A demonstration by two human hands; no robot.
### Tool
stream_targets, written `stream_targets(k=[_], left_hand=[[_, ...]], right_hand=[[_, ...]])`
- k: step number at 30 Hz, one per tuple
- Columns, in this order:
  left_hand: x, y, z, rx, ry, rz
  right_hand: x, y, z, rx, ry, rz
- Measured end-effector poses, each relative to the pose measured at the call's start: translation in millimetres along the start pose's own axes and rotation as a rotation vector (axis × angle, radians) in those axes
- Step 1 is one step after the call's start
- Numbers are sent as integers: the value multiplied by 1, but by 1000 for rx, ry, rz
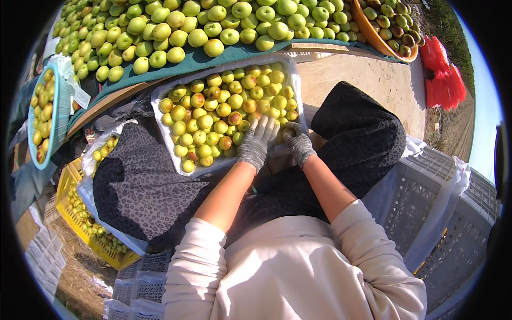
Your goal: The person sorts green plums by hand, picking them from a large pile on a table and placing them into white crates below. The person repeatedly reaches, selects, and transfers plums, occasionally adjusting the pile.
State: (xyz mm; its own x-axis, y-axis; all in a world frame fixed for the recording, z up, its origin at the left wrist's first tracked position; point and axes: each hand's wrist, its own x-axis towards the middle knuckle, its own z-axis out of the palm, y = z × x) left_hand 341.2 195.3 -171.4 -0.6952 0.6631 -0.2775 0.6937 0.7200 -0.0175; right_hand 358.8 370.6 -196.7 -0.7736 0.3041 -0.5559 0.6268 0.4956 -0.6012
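A crate with a white liner (166, 143), full of yellow-green, brown-blushed fruits like jujubes (214, 114), stands between my legs. My left hand (258, 140), in a grey knit glove, lies over the fruits at the crate's near right part. Its fingers are stretched out and hold nothing. Just beside it, my right hand (298, 141), gloved the same way, is at the right rim of the crate. Those fingers are curled in, and what they grip, if anything, is hidden.
A table with green cloth (184, 60) bears a large pile of green fruits. Fruit fills an orange basin (373, 36) at far right, a blue basket (60, 114) at left and a yellow crate (68, 205). Grey crates (421, 197) stand at right, near red bags (441, 74).
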Motion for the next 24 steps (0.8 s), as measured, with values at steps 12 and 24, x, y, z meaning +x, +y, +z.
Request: stream_targets(k=[12, 24], left_hand=[[9, 4, -1, -112, -80, -6], [3, -4, -27, -230, 2, -47]], right_hand=[[-29, -41, -9, -146, 164, -255], [-28, -109, -34, 607, -57, 127]])
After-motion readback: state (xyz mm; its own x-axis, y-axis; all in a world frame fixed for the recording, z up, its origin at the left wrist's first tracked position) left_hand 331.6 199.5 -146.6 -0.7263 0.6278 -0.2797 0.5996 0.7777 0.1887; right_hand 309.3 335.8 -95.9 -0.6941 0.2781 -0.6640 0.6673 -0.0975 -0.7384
